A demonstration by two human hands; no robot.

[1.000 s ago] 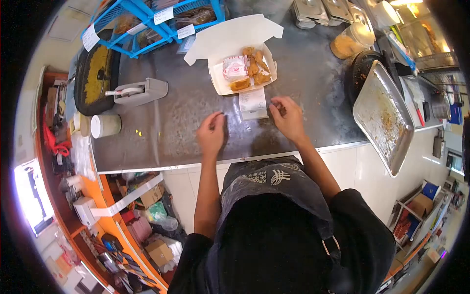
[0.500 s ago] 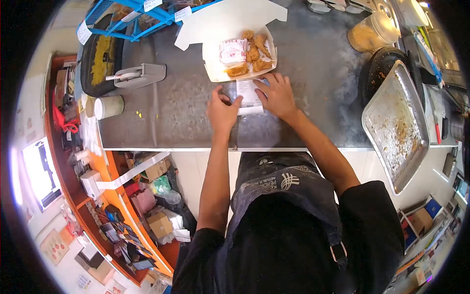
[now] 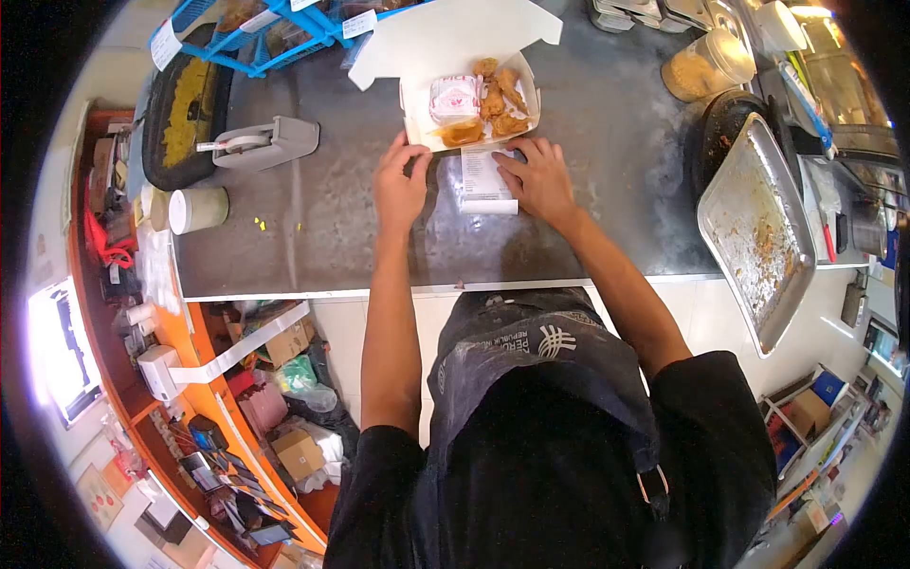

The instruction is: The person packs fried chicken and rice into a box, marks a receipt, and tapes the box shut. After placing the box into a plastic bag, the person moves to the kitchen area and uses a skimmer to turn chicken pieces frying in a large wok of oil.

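An open white cardboard food box (image 3: 413,123) stands on the counter, its lid folded back. Several pieces of fried chicken (image 3: 510,100) lie in it beside a paper-wrapped packet (image 3: 456,98) with red print. A printed white receipt (image 3: 485,180) lies flat against the front of the box; its top end is partly covered. My left hand (image 3: 400,190) is at the box's front left corner, thumb and forefinger apart, fingertips touching the corner. My right hand (image 3: 538,180) holds the receipt's upper right side with bent fingers, close to the box's front edge.
A grey tape dispenser (image 3: 268,142) and a white tub (image 3: 199,210) stand to the left. Blue wire racks (image 3: 258,59) are at the back left. On the right, a crumb jar (image 3: 709,64) stands behind a greasy metal tray (image 3: 758,237) that overhangs the counter edge.
My left hand has left the receipt and moved left and forward to the box corner. My right hand stays at the receipt, whose raised front end now lies flatter.
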